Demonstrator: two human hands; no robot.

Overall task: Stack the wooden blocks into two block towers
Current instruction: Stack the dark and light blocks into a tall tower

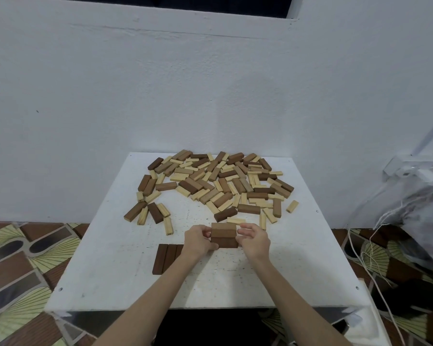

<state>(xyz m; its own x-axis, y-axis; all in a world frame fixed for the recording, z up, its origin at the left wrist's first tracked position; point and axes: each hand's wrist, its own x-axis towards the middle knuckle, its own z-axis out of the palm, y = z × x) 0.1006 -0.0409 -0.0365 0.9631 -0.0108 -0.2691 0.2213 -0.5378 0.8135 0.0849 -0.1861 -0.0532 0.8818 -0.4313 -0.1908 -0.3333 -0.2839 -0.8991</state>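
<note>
A short stack of brown wooden blocks (223, 235) stands near the middle of the white table (115, 270). My left hand (198, 242) grips its left end and my right hand (254, 240) holds its right end with curled fingers. Just left of the stack lies a flat row of three dark brown blocks (166, 258), partly hidden by my left wrist. A wide scatter of several light and dark loose blocks (215, 186) covers the far half of the table.
A white wall rises right behind the table. On the patterned floor to the right lie white cords (370, 258) and a grey bag (420, 221). A wall socket (414, 169) sits at the right.
</note>
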